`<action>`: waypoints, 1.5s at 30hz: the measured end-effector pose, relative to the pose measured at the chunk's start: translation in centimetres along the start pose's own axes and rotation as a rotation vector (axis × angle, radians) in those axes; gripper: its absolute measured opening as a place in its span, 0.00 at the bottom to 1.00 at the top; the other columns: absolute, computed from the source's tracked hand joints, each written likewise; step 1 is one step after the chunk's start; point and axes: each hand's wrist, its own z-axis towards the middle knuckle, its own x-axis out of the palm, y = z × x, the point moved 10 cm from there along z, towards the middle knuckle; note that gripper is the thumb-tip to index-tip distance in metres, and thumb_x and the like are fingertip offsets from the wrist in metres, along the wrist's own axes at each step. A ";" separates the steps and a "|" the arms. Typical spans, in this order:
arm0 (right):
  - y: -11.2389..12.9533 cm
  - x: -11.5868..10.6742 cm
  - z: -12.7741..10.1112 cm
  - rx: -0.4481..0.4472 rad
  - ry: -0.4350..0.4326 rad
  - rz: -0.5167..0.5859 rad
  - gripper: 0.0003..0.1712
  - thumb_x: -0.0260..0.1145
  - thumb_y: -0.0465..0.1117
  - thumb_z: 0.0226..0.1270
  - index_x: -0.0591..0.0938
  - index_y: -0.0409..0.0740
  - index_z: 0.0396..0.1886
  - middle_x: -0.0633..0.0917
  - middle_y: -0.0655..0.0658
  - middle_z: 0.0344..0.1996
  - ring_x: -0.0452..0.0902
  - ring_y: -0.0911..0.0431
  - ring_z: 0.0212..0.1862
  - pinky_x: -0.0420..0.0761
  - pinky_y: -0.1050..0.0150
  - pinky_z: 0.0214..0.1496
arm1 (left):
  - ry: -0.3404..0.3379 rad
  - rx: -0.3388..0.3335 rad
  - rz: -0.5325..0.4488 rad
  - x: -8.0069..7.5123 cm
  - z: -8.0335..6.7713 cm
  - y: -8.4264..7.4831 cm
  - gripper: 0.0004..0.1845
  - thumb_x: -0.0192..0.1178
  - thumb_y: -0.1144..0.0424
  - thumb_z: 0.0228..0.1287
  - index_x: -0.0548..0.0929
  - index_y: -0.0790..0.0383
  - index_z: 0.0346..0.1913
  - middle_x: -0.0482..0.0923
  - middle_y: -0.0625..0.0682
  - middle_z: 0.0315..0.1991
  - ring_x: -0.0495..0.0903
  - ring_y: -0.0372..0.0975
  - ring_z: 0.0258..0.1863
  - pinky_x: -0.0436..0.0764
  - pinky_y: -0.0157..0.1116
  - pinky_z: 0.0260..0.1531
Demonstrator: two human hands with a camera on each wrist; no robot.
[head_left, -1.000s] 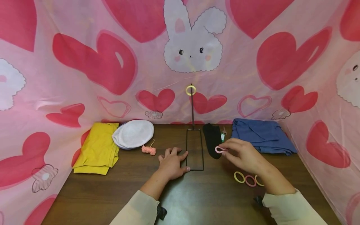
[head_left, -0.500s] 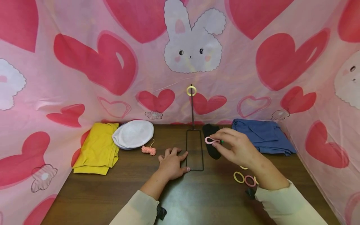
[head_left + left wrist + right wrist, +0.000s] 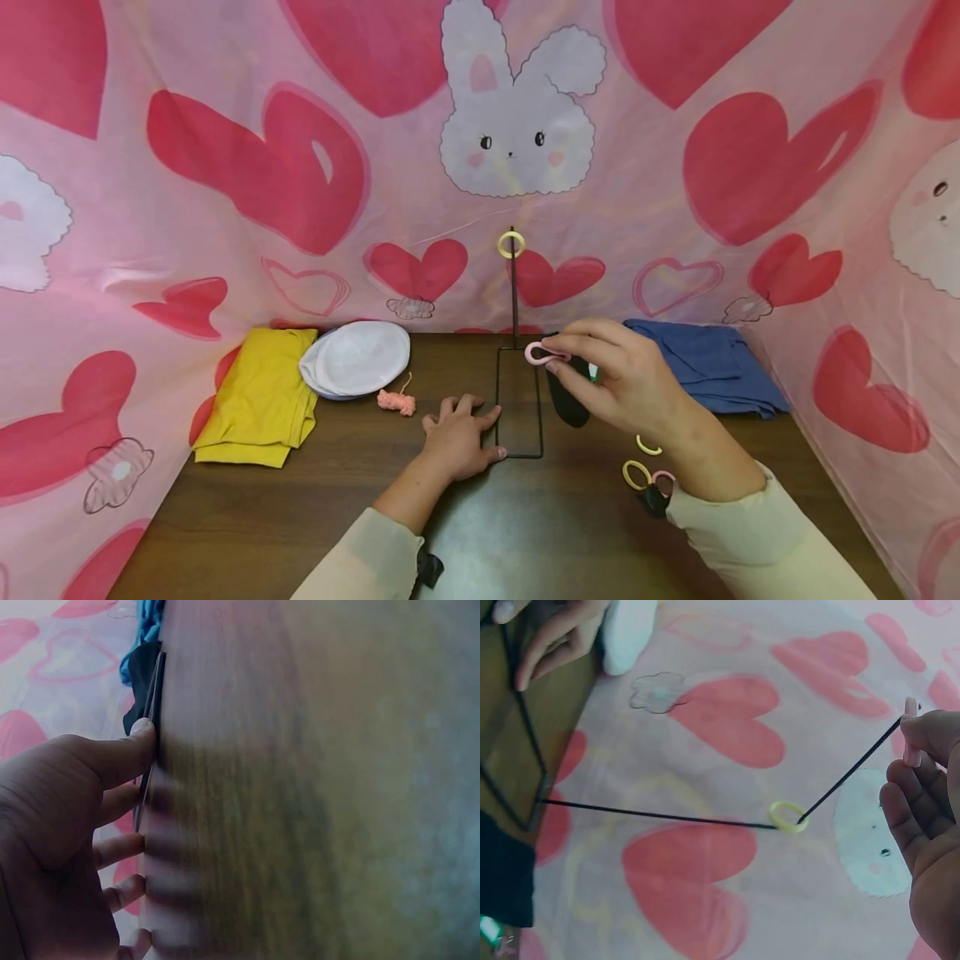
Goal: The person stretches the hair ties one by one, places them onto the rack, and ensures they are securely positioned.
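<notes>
My right hand (image 3: 633, 375) pinches a pink ring (image 3: 528, 354) between thumb and fingers, above the base of a black wire stand (image 3: 514, 300). In the right wrist view the pink ring (image 3: 910, 746) is at the free end of the stand's arm; I cannot tell whether it is threaded on. A yellow ring (image 3: 502, 245) hangs at the bend where upright and arm meet. With fingers spread, my left hand (image 3: 459, 442) rests on the table, thumb and forefinger touching the base's left side. The left wrist view shows the thumb (image 3: 131, 757) against the base wire.
A black cloth item (image 3: 567, 400) lies right of the base, partly hidden. Folded blue cloth (image 3: 712, 367) is behind the right hand. Loose yellow rings (image 3: 636, 475) and a pink one lie by the right forearm. Yellow cloth (image 3: 255, 392), a white hat-like item (image 3: 363, 358) and pink yarn (image 3: 396, 403) are left.
The right hand has carried the pink ring left and upward, from beside the black cloth item to over the stand's base. The left hand stays in place.
</notes>
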 end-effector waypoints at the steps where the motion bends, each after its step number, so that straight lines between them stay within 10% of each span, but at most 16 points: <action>1: 0.3 -0.1 0.4 -0.010 -0.005 -0.002 0.14 0.70 0.46 0.73 0.91 0.42 0.49 0.88 0.47 0.42 0.85 0.55 0.44 0.83 0.65 0.46 | -0.002 0.000 0.000 0.0 0.0 0.0 0.39 0.68 0.34 0.63 0.73 0.37 0.75 0.65 0.50 0.74 0.60 0.57 0.71 0.63 0.65 0.54; 17: 0.3 0.4 3.0 -0.003 0.017 -0.007 0.16 0.67 0.48 0.75 0.91 0.43 0.49 0.88 0.46 0.42 0.84 0.54 0.45 0.83 0.61 0.48 | -0.013 0.007 -0.008 -0.2 0.0 0.0 0.38 0.68 0.34 0.62 0.74 0.38 0.75 0.65 0.50 0.74 0.60 0.57 0.71 0.64 0.65 0.54; 29: -3.0 1.6 2.9 0.091 0.035 -0.024 0.17 0.79 0.33 0.58 0.92 0.46 0.49 0.87 0.46 0.41 0.84 0.55 0.42 0.86 0.59 0.42 | 0.000 -0.003 -0.009 -0.1 0.0 0.0 0.39 0.68 0.34 0.62 0.73 0.37 0.75 0.64 0.50 0.74 0.59 0.57 0.72 0.63 0.65 0.55; 45: -7.8 3.8 3.1 0.173 -0.098 -0.092 0.15 0.77 0.30 0.60 0.91 0.40 0.48 0.86 0.41 0.43 0.86 0.51 0.39 0.87 0.53 0.43 | -0.003 -0.002 0.002 0.0 0.0 0.1 0.39 0.67 0.33 0.62 0.73 0.37 0.75 0.64 0.50 0.74 0.59 0.56 0.72 0.63 0.64 0.55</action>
